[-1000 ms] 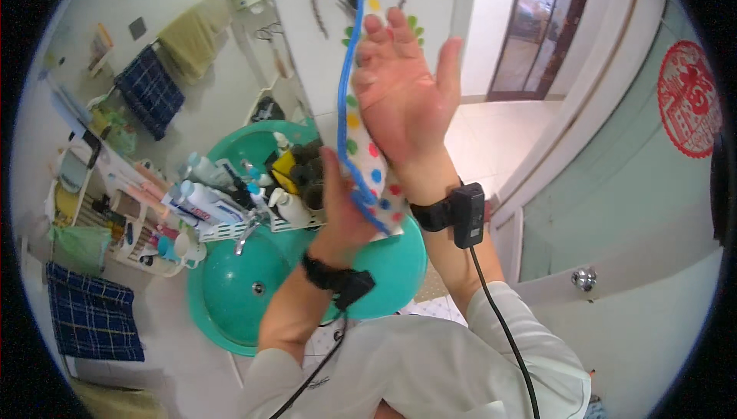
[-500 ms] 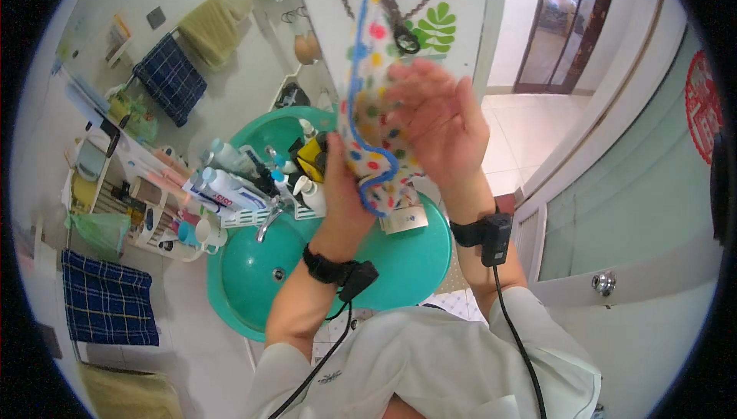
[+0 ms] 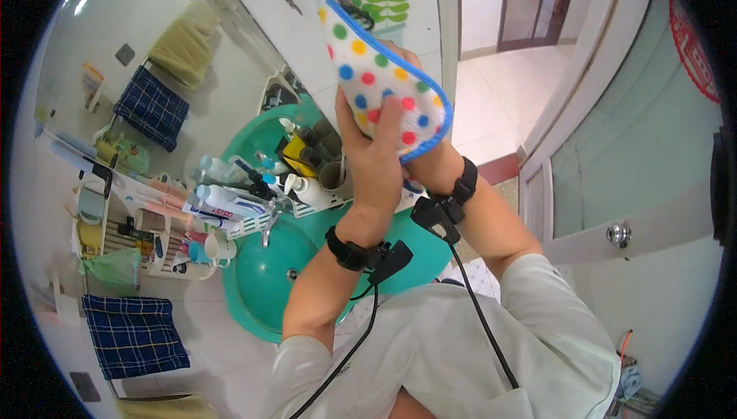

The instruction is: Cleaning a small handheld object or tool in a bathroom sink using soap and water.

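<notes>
A white hand towel [image 3: 384,85] with colourful dots and a blue edging hangs from above, in front of the white tiled wall. My left hand [image 3: 376,162] is closed on its lower part, with one digit lying across the dotted front and others along the left edge. My right hand [image 3: 434,165] is behind the towel and presses it against my left hand. Most of its fingers are hidden by the cloth; some show above its upper edge. Both wrists wear black straps with small cabled boxes.
Below lies a green washbasin [image 3: 269,281] with a metal tap [image 3: 269,223]. Bottles, a white pump bottle [image 3: 307,188] and brown cups [image 3: 334,177] crowd its back ledge. A mirror stands at left, a rack with a white mug [image 3: 219,246] beside it. At right is a door with a round knob [image 3: 618,233].
My right hand has gone from open beside the towel to behind it, against the cloth. The towel's lower part now spreads to the right between my hands. The view has shifted.
</notes>
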Demonstrator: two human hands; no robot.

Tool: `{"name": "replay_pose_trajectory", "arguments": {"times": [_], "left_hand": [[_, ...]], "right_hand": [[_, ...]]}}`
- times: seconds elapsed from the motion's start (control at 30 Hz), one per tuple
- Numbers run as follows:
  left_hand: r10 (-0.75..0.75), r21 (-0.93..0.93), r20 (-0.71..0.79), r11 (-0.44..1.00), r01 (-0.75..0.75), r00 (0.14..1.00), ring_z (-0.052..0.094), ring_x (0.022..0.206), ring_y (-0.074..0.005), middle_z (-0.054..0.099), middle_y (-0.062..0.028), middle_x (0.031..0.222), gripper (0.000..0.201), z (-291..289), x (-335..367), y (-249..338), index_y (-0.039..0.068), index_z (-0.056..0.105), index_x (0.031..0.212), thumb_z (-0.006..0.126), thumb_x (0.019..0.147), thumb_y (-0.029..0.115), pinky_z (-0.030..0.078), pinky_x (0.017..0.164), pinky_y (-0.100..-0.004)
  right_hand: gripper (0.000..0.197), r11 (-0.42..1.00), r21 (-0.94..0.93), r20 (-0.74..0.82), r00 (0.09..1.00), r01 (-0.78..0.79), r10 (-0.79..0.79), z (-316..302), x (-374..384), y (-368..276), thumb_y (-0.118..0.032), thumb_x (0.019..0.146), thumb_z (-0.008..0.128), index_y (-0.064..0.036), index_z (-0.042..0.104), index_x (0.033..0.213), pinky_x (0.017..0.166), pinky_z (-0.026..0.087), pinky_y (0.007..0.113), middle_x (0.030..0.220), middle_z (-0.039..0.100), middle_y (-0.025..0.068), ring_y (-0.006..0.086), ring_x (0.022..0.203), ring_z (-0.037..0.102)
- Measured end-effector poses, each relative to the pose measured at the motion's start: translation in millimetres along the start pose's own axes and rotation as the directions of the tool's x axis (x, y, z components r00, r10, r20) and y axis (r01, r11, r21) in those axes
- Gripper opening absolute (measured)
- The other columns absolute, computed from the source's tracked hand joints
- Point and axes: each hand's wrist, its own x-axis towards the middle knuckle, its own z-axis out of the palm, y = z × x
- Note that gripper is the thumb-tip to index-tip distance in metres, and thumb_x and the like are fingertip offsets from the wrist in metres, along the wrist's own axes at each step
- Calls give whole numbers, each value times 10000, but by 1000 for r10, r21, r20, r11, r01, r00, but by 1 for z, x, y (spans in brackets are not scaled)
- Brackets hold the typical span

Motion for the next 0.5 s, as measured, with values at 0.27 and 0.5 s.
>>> {"name": "replay_pose_trajectory", "arguments": {"times": [0.27,0.5], "left_hand": [[-7,43,-34,999,8,999,550,1130,-176,534,-126,1264,527,-5,12,-1,-8,375,1385,569,999,295,485,915,-300],[-145,-120,-82,984,135,986,607,1060,-183,613,-84,1163,399,-49,37,6,55,524,1277,482,1007,345,486,936,-359]], "right_hand": [[524,741,-612,193,961,275,-197,-1,-5,17,-245,853,623,-57,529,1333,1136,256,524,1459,438,183,357,1363,355],[510,952,-284,-6,993,113,-120,1,-10,13,-210,810,670,-41,568,1280,1069,331,573,1407,488,231,394,1295,464]]}}
